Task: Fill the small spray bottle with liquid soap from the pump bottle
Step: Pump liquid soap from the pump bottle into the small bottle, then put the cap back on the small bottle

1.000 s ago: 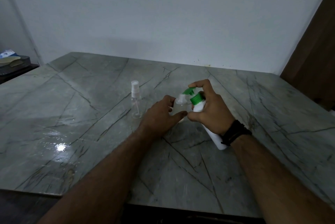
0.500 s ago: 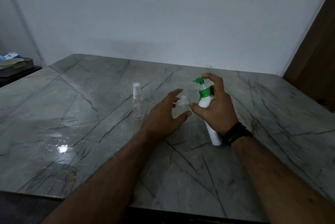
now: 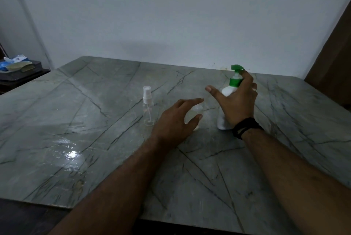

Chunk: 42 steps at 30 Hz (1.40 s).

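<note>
While upright: one pump bottle [image 3: 227,92] | two spray bottles [image 3: 147,105] | two hands [image 3: 237,105]

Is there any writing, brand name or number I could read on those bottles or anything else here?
None can be read.
Pump bottle: plain white side showing, no label visible; the right hand covers much of it.
Small spray bottle: clear, no print.
Blue and white packet on the side stand at far left: may carry print, but too small and blurred to read.
</note>
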Each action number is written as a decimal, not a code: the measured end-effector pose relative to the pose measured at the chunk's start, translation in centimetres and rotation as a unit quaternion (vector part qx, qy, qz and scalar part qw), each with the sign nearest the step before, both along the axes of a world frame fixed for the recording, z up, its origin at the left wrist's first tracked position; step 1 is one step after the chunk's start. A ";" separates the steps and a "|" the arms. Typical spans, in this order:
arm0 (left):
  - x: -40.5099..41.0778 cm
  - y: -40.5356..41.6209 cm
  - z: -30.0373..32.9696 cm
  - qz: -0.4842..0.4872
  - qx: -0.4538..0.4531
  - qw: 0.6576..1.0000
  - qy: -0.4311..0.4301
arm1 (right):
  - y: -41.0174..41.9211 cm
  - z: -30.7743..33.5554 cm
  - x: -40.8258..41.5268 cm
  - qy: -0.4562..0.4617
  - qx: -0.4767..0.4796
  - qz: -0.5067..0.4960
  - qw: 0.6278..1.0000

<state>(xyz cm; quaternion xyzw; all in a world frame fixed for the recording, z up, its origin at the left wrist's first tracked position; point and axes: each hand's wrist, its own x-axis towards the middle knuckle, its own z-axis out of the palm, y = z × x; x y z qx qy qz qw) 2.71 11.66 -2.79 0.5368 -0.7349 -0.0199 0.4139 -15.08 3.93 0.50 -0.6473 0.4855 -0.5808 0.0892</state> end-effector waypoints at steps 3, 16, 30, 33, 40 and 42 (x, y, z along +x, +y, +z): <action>0.0 0.0 0.0 -0.004 0.003 1.000 0.001 | 0.3 -0.2 -0.1 0.029 -0.004 -0.025 0.999; -0.5 1.2 1.4 0.042 -0.035 0.995 0.088 | 3.1 -1.7 -1.2 0.050 -0.005 -0.011 0.999; 1.3 4.3 0.3 0.087 0.152 0.981 -0.086 | 8.0 0.2 -2.8 0.075 -0.090 -0.036 0.992; 1.1 4.1 0.3 0.108 0.141 0.977 -0.120 | 9.5 0.2 -1.6 0.134 -0.116 0.006 0.984; 0.3 4.5 0.9 0.148 0.144 0.966 -0.157 | 10.1 -0.1 2.0 0.144 -0.001 0.102 0.984; 0.2 4.8 1.3 0.153 0.143 0.964 -0.164 | 9.7 -0.2 3.0 0.147 0.030 0.112 0.982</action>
